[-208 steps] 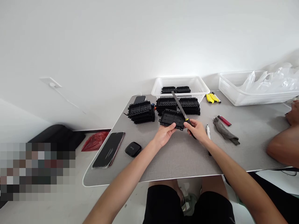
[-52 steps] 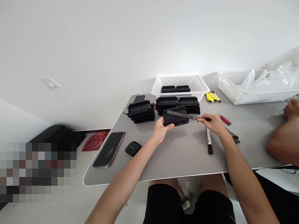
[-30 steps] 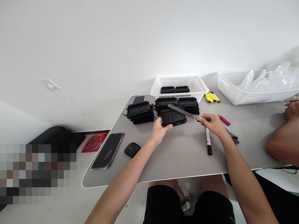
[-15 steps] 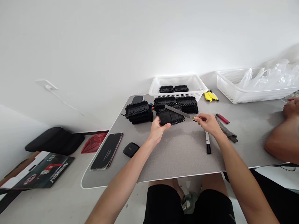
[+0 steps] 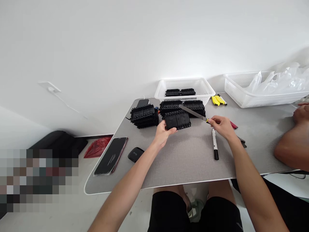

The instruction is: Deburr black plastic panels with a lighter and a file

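Fingers [image 5: 172, 130] of the left hand [image 5: 163, 133] pinch the near-left corner of a black plastic tray [image 5: 178, 120], propped on the grey table [image 5: 183, 161]. The right hand [image 5: 220, 126] is clenched on the handle of a file [image 5: 192, 112], blade across the tray's far edge (logo on the small black case [image 5: 135, 154] nearby is unreadable).

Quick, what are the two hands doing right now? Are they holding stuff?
Left hand: closed, holding the black plastic part by its near corner.
Right hand: closed, holding the metal file by its handle.
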The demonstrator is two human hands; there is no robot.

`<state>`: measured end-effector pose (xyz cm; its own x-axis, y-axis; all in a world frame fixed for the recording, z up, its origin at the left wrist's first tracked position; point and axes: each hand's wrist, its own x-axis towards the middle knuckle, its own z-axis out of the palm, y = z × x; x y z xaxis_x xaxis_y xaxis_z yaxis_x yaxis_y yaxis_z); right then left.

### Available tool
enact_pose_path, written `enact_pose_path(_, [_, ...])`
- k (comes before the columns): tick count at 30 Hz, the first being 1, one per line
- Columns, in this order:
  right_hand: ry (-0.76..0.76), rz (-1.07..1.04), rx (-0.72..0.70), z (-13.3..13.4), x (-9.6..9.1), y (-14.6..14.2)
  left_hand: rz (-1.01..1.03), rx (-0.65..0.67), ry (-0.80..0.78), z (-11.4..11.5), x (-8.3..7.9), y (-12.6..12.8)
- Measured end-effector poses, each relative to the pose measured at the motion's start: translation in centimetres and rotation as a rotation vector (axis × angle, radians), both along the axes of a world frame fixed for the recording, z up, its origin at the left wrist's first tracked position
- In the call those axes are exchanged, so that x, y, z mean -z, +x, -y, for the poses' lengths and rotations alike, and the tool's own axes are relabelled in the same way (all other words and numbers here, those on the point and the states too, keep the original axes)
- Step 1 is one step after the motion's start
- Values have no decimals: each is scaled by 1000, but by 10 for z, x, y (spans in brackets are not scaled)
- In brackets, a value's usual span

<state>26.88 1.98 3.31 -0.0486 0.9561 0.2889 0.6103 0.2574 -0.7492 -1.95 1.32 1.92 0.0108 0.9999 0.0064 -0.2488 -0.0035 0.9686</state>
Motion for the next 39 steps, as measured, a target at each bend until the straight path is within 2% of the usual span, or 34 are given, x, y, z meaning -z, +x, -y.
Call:
enact_pose_path(2, [2,-25,27,0,-1,3,-2,9,-4,-1,0,-1])
enact_pose_path(7, [-19,-36,-57,2,-4,1,-4,21,-4,-1,-2,-2])
enact_pose_path(12, [-40,-40,4,0,-1,5,-11,18,-1,0,-3,-1])
enact_pose_path(18, [-85,-71,-88,1,-2,2,-15,11,5,0,-3,-2])
enact_pose_path(23, [-63,-98,-24,0,-1,7,-14,16,-8,2,-5,-2])
enact_pose_path(28, [-70,-57,-104,-1,0,8,-2,13,-8,1,-5,-2])
enact_pose_path(33, [-44,-40,-18,-2,1,13,6,16,-24,0,-4,-2])
enact_pose_path(39, [-13,-1,-83,1,-1,5,13,18,-18,1,-6,-1])
